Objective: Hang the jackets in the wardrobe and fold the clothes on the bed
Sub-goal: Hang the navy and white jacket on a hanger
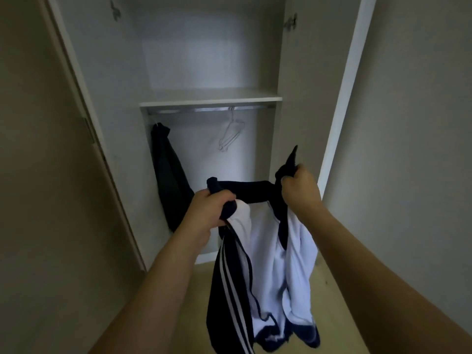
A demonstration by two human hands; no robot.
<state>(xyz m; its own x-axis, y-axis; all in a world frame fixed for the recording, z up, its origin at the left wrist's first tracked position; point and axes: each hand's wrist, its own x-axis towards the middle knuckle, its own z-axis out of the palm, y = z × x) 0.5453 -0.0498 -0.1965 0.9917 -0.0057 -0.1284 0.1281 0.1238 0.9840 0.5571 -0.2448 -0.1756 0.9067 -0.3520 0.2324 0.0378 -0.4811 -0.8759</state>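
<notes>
I hold a navy jacket (268, 264) with a white lining and white sleeve stripes up in front of the open wardrobe (209, 98). My left hand (209, 210) grips its left shoulder. My right hand (298, 185) grips the collar on the right, slightly higher. The jacket hangs down between my forearms, lining facing me. Inside the wardrobe, a bare white hanger (231, 134) hangs from the metal rail (204, 109). A dark jacket (168, 175) hangs at the rail's left end.
Both wardrobe doors stand open, the left door (84, 123) and the right door (344, 98). A white shelf (212, 97) lies above the rail. Beige walls stand on both sides, and a light wooden floor (329, 290) lies below.
</notes>
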